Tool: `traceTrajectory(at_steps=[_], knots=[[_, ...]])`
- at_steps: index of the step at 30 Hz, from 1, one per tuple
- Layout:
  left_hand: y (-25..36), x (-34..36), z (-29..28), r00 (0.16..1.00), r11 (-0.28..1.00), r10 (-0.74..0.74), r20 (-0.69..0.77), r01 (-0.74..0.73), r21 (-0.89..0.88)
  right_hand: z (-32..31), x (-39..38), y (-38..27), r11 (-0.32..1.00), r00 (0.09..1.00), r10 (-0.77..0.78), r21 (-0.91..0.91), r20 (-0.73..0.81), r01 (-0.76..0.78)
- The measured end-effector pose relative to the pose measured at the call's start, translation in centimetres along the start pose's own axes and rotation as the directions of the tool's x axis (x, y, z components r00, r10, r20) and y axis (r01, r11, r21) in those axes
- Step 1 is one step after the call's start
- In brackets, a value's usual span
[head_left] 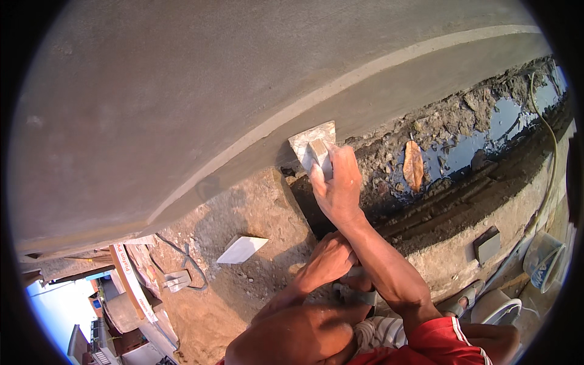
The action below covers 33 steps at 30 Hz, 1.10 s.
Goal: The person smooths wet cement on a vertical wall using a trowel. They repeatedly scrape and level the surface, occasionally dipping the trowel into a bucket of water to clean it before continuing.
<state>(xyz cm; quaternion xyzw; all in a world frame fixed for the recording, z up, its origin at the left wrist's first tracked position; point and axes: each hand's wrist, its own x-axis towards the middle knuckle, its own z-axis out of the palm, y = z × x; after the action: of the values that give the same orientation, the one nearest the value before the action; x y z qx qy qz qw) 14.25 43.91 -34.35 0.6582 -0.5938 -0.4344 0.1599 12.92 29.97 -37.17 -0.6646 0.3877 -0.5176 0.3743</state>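
My right hand (338, 185) grips the handle of a flat plastering float (313, 137). The float's plate lies against the lower part of the grey rendered wall (152, 91), just under a raised ledge (340, 85). Below my right forearm, my left hand (330, 258) is closed in front of my knee. Its fingertips are partly hidden, and I cannot make out whether anything is inside.
Along the wall's foot runs a muddy ditch with water (508, 125) and a brown leaf (413, 165). A pale flat plate (242, 250) and another float (177, 280) lie on the ground at left. At right are a dark block (487, 245), a hose (554, 152) and buckets (543, 261).
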Motion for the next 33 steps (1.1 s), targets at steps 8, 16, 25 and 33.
traceTrajectory(at_steps=[8,16,25,33], knots=[[-0.7,-0.5,0.0,1.000,0.993,0.005,0.013,-0.004,-0.119,0.8,2.9,-4.2,0.993,0.995,-0.095,0.069,-0.031,0.097],[-0.7,-1.3,-0.4,1.000,1.000,0.030,-0.002,-0.030,0.008,0.1,1.8,-4.5,0.987,0.991,-0.040,0.151,-0.127,0.059],[-0.5,-0.6,-0.5,0.998,1.000,0.029,-0.062,-0.030,-0.006,-0.5,0.3,-2.2,0.997,0.999,-0.018,0.076,-0.032,0.020],[0.1,0.1,-0.7,0.999,0.999,0.028,0.038,-0.029,0.031,-0.1,3.3,-1.8,0.994,0.986,-0.090,0.054,-0.138,0.098]])
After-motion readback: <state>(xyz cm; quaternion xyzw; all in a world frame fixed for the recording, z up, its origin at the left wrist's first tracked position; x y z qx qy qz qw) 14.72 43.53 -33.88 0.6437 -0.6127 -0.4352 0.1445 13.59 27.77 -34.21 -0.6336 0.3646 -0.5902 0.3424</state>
